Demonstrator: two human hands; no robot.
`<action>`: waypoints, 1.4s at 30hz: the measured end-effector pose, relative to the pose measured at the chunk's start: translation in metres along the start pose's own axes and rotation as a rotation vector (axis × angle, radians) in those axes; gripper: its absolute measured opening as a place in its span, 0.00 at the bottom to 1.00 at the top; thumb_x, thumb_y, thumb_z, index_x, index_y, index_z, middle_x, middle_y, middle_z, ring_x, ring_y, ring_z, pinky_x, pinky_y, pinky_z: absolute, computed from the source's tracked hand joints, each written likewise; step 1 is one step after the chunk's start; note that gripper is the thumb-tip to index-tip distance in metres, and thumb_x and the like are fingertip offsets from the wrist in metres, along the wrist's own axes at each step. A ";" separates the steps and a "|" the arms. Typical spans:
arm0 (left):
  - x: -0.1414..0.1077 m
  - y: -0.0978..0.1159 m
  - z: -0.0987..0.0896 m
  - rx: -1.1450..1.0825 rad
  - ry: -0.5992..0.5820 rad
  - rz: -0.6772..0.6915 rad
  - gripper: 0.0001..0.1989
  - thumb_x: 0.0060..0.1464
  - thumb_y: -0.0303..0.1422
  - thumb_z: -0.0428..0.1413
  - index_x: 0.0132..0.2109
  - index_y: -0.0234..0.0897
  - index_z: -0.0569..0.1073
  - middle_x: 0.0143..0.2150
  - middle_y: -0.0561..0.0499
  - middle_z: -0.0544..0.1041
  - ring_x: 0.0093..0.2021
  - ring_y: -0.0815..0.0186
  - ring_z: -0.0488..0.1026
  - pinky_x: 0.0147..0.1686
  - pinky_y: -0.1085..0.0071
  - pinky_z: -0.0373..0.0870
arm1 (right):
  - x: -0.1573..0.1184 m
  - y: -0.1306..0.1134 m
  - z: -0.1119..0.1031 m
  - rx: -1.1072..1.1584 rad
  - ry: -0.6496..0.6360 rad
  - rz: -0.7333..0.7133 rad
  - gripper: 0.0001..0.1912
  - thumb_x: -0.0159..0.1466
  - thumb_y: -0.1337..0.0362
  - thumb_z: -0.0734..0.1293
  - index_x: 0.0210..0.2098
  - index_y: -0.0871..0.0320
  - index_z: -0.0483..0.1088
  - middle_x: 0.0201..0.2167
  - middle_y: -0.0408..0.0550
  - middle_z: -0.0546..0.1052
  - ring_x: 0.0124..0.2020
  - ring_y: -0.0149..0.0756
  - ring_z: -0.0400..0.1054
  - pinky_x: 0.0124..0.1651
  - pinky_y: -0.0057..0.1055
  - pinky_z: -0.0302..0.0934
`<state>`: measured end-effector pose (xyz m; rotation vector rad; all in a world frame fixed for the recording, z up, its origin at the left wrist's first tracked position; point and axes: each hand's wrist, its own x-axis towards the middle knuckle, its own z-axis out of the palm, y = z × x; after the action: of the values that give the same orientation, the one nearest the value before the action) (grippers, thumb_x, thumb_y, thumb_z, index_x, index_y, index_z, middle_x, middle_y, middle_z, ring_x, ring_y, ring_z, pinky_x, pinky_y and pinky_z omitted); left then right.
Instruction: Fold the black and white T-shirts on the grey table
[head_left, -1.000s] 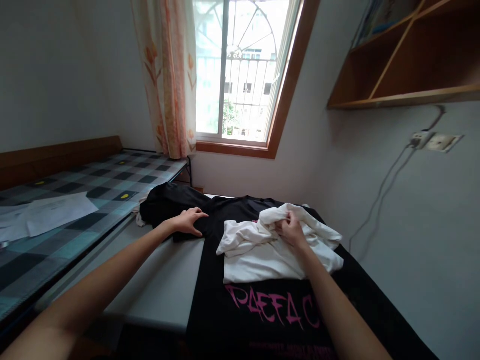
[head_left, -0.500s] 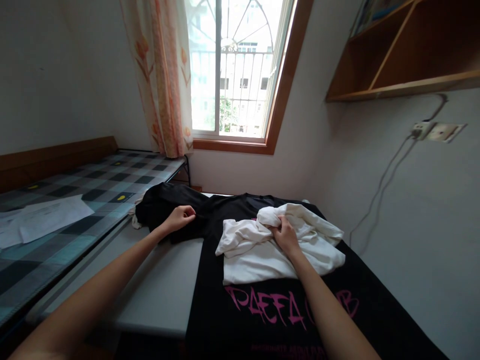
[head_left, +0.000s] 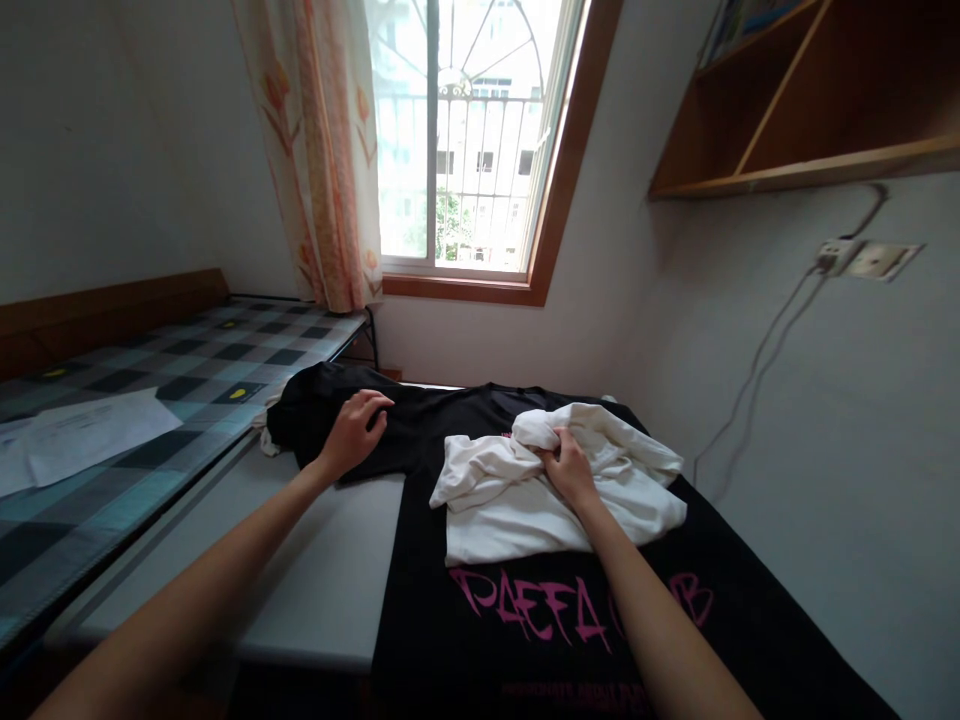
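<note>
One white cloth [head_left: 510,510], bunched, lying on the black shirt's chest, its long axis running left to right; one black shirt [head_left: 427,560], spreading over one table [head_left: 322,580], its collar pointing toward one window. One right hand [head_left: 571,470] pinching the cloth; one left hand [head_left: 356,432] hovering half-open, empty, by the sleeve.

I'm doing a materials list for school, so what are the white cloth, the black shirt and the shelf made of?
The white cloth looks like soft, dull cotton, maybe a blend: it bunches into rounded folds. The black shirt seems to be smooth, thin knit, perhaps cotton, as it lies flat. The shelf looks like wood or board, brown with paler edges.
</note>
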<state>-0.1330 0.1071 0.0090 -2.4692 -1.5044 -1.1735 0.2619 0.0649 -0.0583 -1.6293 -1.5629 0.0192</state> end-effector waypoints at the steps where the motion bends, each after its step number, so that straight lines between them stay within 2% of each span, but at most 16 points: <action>1: -0.002 0.006 0.006 -0.016 -0.124 0.080 0.14 0.61 0.34 0.47 0.51 0.43 0.72 0.53 0.47 0.71 0.56 0.58 0.68 0.58 0.59 0.63 | 0.000 0.000 0.000 0.000 0.000 0.000 0.16 0.58 0.62 0.61 0.45 0.57 0.65 0.40 0.55 0.74 0.42 0.48 0.69 0.48 0.44 0.63; 4: -0.010 0.013 0.027 -0.019 -0.394 0.172 0.18 0.62 0.40 0.48 0.56 0.43 0.71 0.59 0.46 0.69 0.58 0.57 0.67 0.59 0.59 0.62 | -0.001 -0.003 -0.001 0.014 0.037 -0.029 0.14 0.59 0.62 0.60 0.44 0.58 0.65 0.41 0.56 0.72 0.44 0.48 0.67 0.50 0.46 0.63; 6: -0.018 0.013 0.039 0.011 -0.460 0.142 0.21 0.63 0.42 0.47 0.59 0.43 0.70 0.61 0.46 0.68 0.60 0.56 0.66 0.60 0.58 0.60 | -0.002 -0.008 -0.003 0.040 0.118 -0.065 0.12 0.61 0.63 0.58 0.44 0.57 0.64 0.45 0.57 0.70 0.49 0.47 0.65 0.54 0.47 0.61; 9: -0.028 0.010 0.050 0.027 -0.442 0.104 0.21 0.65 0.42 0.44 0.59 0.42 0.70 0.60 0.45 0.69 0.61 0.57 0.65 0.62 0.57 0.59 | -0.004 -0.020 -0.008 0.097 0.226 -0.108 0.11 0.63 0.65 0.55 0.44 0.55 0.62 0.47 0.56 0.68 0.54 0.45 0.62 0.59 0.46 0.58; 15: -0.020 0.012 0.047 -0.062 -0.407 0.040 0.21 0.64 0.44 0.44 0.57 0.42 0.71 0.59 0.45 0.70 0.60 0.55 0.66 0.62 0.56 0.60 | 0.004 -0.066 -0.014 0.242 0.339 -0.119 0.15 0.60 0.69 0.55 0.46 0.54 0.60 0.43 0.52 0.70 0.47 0.41 0.66 0.53 0.41 0.61; 18: -0.008 0.034 0.041 -0.182 -0.347 0.058 0.27 0.61 0.46 0.49 0.64 0.42 0.63 0.63 0.43 0.65 0.65 0.53 0.59 0.64 0.54 0.56 | 0.022 -0.103 -0.020 0.362 0.421 -0.186 0.15 0.58 0.69 0.56 0.45 0.55 0.60 0.40 0.50 0.69 0.43 0.38 0.66 0.50 0.37 0.62; 21: 0.001 0.071 0.040 -0.380 -0.311 0.213 0.48 0.49 0.47 0.62 0.70 0.41 0.49 0.68 0.41 0.56 0.67 0.51 0.55 0.65 0.56 0.55 | 0.050 -0.144 -0.034 0.477 0.527 -0.284 0.16 0.58 0.69 0.56 0.46 0.54 0.60 0.40 0.46 0.68 0.44 0.36 0.66 0.51 0.35 0.61; 23: 0.004 0.093 0.044 -0.457 -0.274 0.250 0.56 0.42 0.45 0.67 0.71 0.40 0.46 0.68 0.39 0.56 0.66 0.50 0.57 0.62 0.56 0.59 | 0.070 -0.168 -0.050 0.528 0.625 -0.314 0.15 0.60 0.68 0.56 0.47 0.54 0.60 0.40 0.44 0.67 0.44 0.34 0.65 0.51 0.35 0.61; 24: 0.005 0.101 0.048 -0.479 -0.277 0.226 0.54 0.41 0.42 0.67 0.70 0.40 0.48 0.65 0.40 0.61 0.63 0.51 0.62 0.59 0.57 0.63 | 0.079 -0.177 -0.060 0.535 0.668 -0.324 0.14 0.61 0.67 0.56 0.46 0.54 0.60 0.39 0.44 0.66 0.44 0.34 0.65 0.51 0.35 0.60; 26: 0.007 0.111 0.054 -0.495 -0.315 0.136 0.39 0.46 0.38 0.65 0.65 0.41 0.62 0.53 0.44 0.74 0.51 0.56 0.73 0.50 0.62 0.70 | 0.095 -0.189 -0.081 0.507 0.739 -0.350 0.11 0.63 0.67 0.55 0.44 0.54 0.61 0.38 0.43 0.66 0.43 0.34 0.65 0.50 0.35 0.60; 28: 0.009 0.112 0.058 -0.480 -0.353 0.075 0.17 0.52 0.37 0.60 0.49 0.39 0.76 0.39 0.49 0.78 0.39 0.61 0.75 0.42 0.68 0.70 | 0.108 -0.190 -0.103 0.414 0.778 -0.380 0.07 0.63 0.66 0.56 0.39 0.55 0.63 0.37 0.44 0.65 0.41 0.34 0.64 0.49 0.35 0.60; 29: 0.009 0.111 0.059 -0.475 -0.354 0.075 0.11 0.53 0.37 0.58 0.41 0.38 0.79 0.36 0.49 0.78 0.36 0.63 0.75 0.40 0.69 0.69 | 0.113 -0.187 -0.114 0.358 0.777 -0.381 0.05 0.63 0.67 0.56 0.37 0.55 0.63 0.37 0.45 0.65 0.41 0.34 0.63 0.49 0.36 0.59; 31: 0.011 0.106 0.058 -0.497 -0.312 0.099 0.12 0.56 0.38 0.56 0.33 0.35 0.78 0.34 0.49 0.77 0.35 0.64 0.73 0.38 0.71 0.68 | 0.120 -0.176 -0.133 0.272 0.740 -0.345 0.04 0.62 0.69 0.57 0.35 0.55 0.62 0.36 0.45 0.65 0.41 0.35 0.63 0.49 0.36 0.59; 35: 0.022 0.099 0.044 -0.599 -0.117 -0.023 0.18 0.60 0.42 0.50 0.36 0.33 0.77 0.29 0.52 0.75 0.30 0.68 0.69 0.32 0.74 0.64 | 0.128 -0.147 -0.169 0.209 0.631 -0.200 0.06 0.62 0.72 0.57 0.33 0.55 0.59 0.30 0.43 0.66 0.36 0.34 0.63 0.45 0.35 0.58; 39: 0.046 0.098 0.011 -0.732 0.104 -0.128 0.21 0.57 0.48 0.52 0.38 0.32 0.78 0.26 0.54 0.73 0.27 0.70 0.66 0.27 0.76 0.61 | 0.129 -0.131 -0.207 0.066 0.587 -0.146 0.03 0.63 0.67 0.59 0.33 0.54 0.61 0.30 0.46 0.68 0.34 0.35 0.63 0.42 0.36 0.56; 42: 0.066 0.103 -0.022 -0.862 0.181 -0.155 0.25 0.52 0.52 0.56 0.37 0.32 0.78 0.26 0.53 0.73 0.26 0.70 0.66 0.25 0.77 0.61 | 0.128 -0.130 -0.232 -0.021 0.604 -0.141 0.04 0.63 0.59 0.61 0.36 0.52 0.64 0.30 0.46 0.70 0.33 0.40 0.64 0.39 0.38 0.57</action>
<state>-0.0503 0.0932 0.1004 -2.5660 -1.3292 -2.4117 0.3114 0.0235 0.2297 -1.3621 -1.1980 -0.5197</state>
